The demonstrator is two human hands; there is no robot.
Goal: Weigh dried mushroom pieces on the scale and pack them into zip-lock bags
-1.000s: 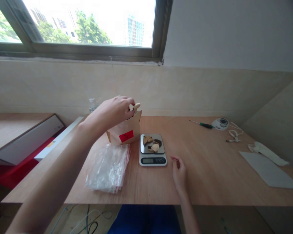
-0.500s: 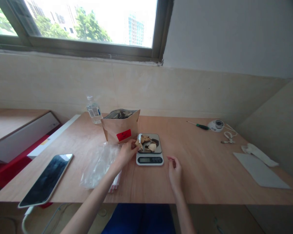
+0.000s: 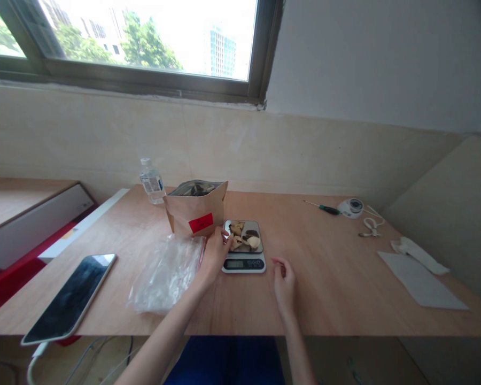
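Moved down from the kraft pouch [image 3: 195,211] to the digital scale [image 3: 243,263] at lower centre: left hand [image 3: 215,255], fingers curled at the pan's edge against the dried slices [image 3: 243,235], grip unclear; right hand [image 3: 284,283] empty, fingers loosely relaxed.

From my screen this reads as a plain workroom: a bare plywood surface [image 3: 328,299] set against a beige wall [image 3: 104,139], under a window [image 3: 144,48] looking out on trees and a tower block. On it I see a digital scale [image 3: 243,263], a screwdriver [image 3: 323,209], a phone [image 3: 69,298] and plastic bags [image 3: 164,275] — more bench than home.
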